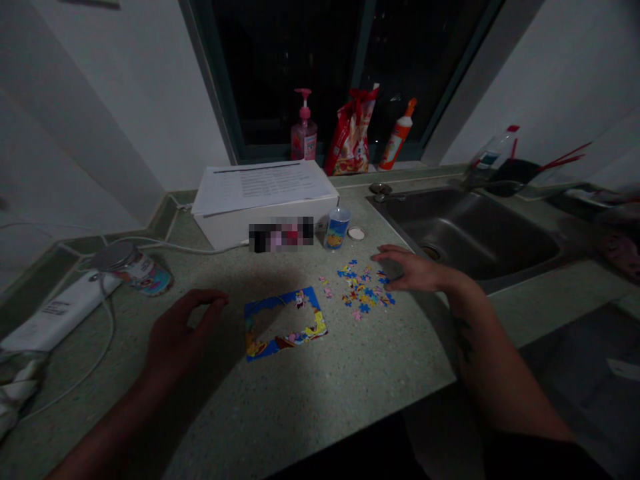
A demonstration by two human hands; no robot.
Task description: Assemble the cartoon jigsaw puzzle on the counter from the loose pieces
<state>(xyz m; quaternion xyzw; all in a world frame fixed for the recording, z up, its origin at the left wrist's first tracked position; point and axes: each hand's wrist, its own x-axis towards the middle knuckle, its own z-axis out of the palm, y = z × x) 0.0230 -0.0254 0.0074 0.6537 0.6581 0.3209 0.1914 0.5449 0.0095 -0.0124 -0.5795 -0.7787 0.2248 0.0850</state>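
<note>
Left hand [183, 330] and right hand [407, 269] are hovering well apart over a part-built jigsaw puzzle [285, 325] on the counter [300, 407]
The left is curving empty just beside the puzzle's blue border; the right is spreading empty fingers at the loose pieces [363, 291], near the steel sink [465, 233].

Bare left hand [183, 333] and bare right hand [415, 270], both uncovered up forearms; dark, narrow tattoo [464, 340] on right forearm [495, 380]; plain black garment [530, 460] along lower frame edge.
</note>
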